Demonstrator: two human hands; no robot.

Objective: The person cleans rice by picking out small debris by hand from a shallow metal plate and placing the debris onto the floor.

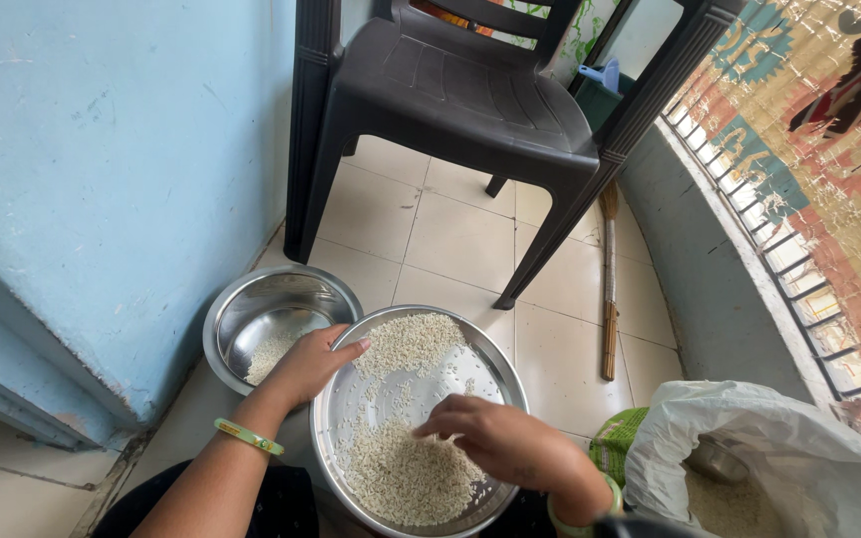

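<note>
- Leftmost, a pale blue wall (102, 169) runs along the near-left side, with one steel bowl (276, 324) on the tiled floor (450, 229) beside it; a small heap of white grain lies in the bowl's bottom.
- Next, the left hand (311, 364) rests on the left rim of one round steel plate (351, 418), fingers together and curled over the edge, steadying it; a green bangle (248, 436) sits on that wrist.
- On the plate the rice (406, 478) lies in two patches: a far heap by the rim and a larger near heap, with bare metal and stray grains between.
- The right hand (500, 443) hovers over the near heap, fingertips drawn together and pointing down into the grains, seemingly pinching at them; whether anything is caught I cannot tell.
- By my reckoning the sorting is partway: some grain is already in the bowl, much remains on the plate.
- Farther back stands one black plastic chair (470, 90), and one broom (610, 289) lies by the curved wall.
- Rightmost, one white sack (749, 438) stands open, with more grain and a metal scoop inside.
</note>
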